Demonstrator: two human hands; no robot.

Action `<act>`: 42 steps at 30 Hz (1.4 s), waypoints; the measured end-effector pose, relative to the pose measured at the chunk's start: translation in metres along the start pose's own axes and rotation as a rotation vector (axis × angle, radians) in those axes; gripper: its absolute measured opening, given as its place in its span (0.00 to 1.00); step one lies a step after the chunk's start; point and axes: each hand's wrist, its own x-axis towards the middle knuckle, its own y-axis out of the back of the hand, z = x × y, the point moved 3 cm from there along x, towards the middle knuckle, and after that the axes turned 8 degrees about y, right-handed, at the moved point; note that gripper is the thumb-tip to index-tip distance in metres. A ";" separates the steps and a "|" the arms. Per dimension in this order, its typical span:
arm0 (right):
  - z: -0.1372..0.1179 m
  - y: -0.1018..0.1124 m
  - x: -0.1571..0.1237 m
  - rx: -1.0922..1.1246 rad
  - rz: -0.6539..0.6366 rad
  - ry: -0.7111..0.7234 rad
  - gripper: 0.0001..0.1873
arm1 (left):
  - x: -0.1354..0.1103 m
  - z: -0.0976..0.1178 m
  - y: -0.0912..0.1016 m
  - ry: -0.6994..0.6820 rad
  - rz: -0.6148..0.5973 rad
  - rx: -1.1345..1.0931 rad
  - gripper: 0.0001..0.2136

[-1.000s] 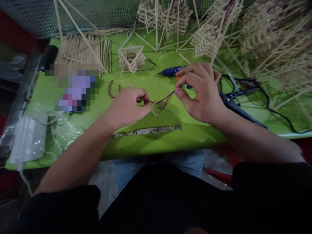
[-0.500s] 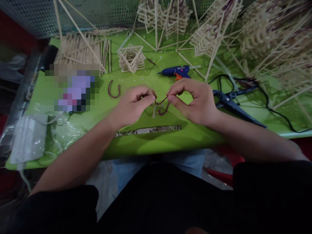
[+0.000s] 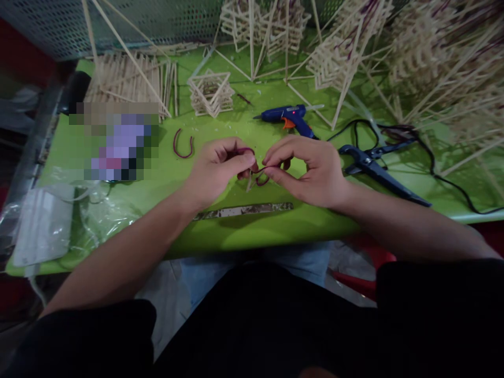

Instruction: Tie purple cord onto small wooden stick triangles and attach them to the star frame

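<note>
On the bench (image 3: pixel 315 228), a glue gun (image 3: pixel 286 113) lies behind the right hand (image 3: pixel 309 170); a stick frame (image 3: pixel 212 94) stands left of the glue gun.

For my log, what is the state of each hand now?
Left hand: closed, pinching purple cord.
Right hand: closed, pinching purple cord too.

Thin purple cord (image 3: pixel 260 184) — bent, loosely curled — between left hand (image 3: pixel 216 170) and right hand (image 3: pixel 315 170)

Green tabletop (image 3: pixel 232 235), perforated grey panel (image 3: pixel 169 26) behind; grey floor (image 3: pixel 167 296) below; dim light.
</note>
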 end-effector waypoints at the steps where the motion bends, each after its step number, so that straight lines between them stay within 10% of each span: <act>1: 0.000 0.000 0.000 -0.006 0.003 0.000 0.02 | 0.000 -0.001 0.000 -0.001 -0.007 -0.014 0.03; 13: 0.002 0.001 -0.004 -0.160 -0.001 0.107 0.03 | -0.004 0.004 -0.007 0.030 -0.156 0.108 0.08; 25: 0.015 -0.012 -0.011 0.278 -0.039 -0.289 0.29 | -0.003 0.006 -0.008 0.025 -0.100 0.206 0.12; 42: -0.004 -0.008 0.002 0.122 -0.033 -0.157 0.08 | -0.011 0.007 -0.010 -0.009 0.029 0.141 0.16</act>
